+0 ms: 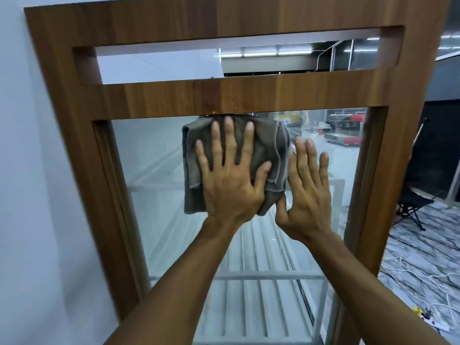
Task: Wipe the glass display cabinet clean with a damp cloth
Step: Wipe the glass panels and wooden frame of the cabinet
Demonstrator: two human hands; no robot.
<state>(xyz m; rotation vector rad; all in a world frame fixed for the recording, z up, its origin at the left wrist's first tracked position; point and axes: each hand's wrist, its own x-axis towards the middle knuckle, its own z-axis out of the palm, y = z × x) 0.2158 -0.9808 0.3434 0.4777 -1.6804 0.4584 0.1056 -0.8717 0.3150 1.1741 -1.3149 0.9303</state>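
The display cabinet has a brown wooden frame [159, 95] around a tall glass pane [154, 165]. A grey folded cloth [266, 145] lies flat against the top of the pane, just under the frame's crossbar. My left hand [229, 180] presses on the cloth with fingers spread wide. My right hand [307, 192] rests flat on the bare glass beside the cloth's right edge, fingers straight, its thumb touching the cloth's lower corner. Glass shelves show through the pane below.
A white wall [32, 170] runs along the cabinet's left side. To the right, the marble-patterned floor holds white cables [410, 275], a power strip [434, 323] and a black folding chair [413, 202].
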